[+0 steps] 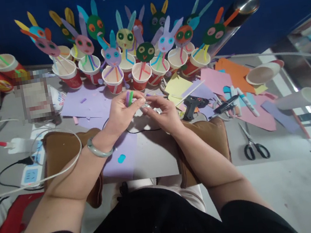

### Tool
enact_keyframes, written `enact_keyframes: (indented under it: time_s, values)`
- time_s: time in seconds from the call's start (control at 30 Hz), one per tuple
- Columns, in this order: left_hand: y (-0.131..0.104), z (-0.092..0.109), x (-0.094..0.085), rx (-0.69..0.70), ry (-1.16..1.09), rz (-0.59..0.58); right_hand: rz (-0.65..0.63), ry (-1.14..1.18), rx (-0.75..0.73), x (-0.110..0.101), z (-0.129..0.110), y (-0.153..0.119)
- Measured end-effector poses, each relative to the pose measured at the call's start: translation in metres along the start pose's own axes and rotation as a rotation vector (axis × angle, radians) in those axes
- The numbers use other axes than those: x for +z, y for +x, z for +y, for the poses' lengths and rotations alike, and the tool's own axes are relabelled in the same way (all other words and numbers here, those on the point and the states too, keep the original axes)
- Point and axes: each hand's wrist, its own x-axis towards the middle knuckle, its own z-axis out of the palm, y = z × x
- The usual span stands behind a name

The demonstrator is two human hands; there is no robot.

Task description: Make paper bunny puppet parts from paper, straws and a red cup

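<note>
My left hand [124, 113] is closed, with small purple and green paper pieces [129, 97] standing up between its fingers. Its thumb points toward my right hand [165, 113], whose fingers are pinched together. A small whitish thing shows where the fingertips meet, too small to name. Both hands are raised over the table, just in front of a row of red-and-white paper cups [142, 81] with paper rabbit heads [145, 51] on them. Below my left wrist, a small blue paper piece [121, 159] lies on a purple paper sheet [118, 169].
A black glue gun [192, 106] lies right of my hands among coloured paper scraps [216, 77] and markers [247, 102]. Black-handled scissors [253, 146] rest near the front edge. At left are a power strip [32, 171] and a white cable [71, 165] crossing over my forearm.
</note>
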Motion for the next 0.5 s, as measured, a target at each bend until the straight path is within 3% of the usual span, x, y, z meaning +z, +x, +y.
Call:
enact_keyframes:
  time_s: [0.1, 0.17, 0.37, 0.5]
  values:
    - [-0.0001, 0.0031, 0.0002, 0.028, 0.021, -0.006, -0.164, 0.178, 0.068, -0.0019, 0.0009, 0.0013]
    - [-0.0001, 0.0038, 0.0004, 0.061, 0.046, -0.006, -0.196, 0.242, 0.093, -0.0032, 0.0025, 0.0019]
    - [-0.0023, 0.0032, 0.0014, 0.073, 0.066, 0.002, -0.165, 0.406, 0.17, -0.0031, 0.0063, 0.0032]
    - [-0.0032, 0.002, 0.0032, 0.093, 0.028, 0.02, -0.092, 0.371, 0.178, -0.0017, 0.0086, 0.0045]
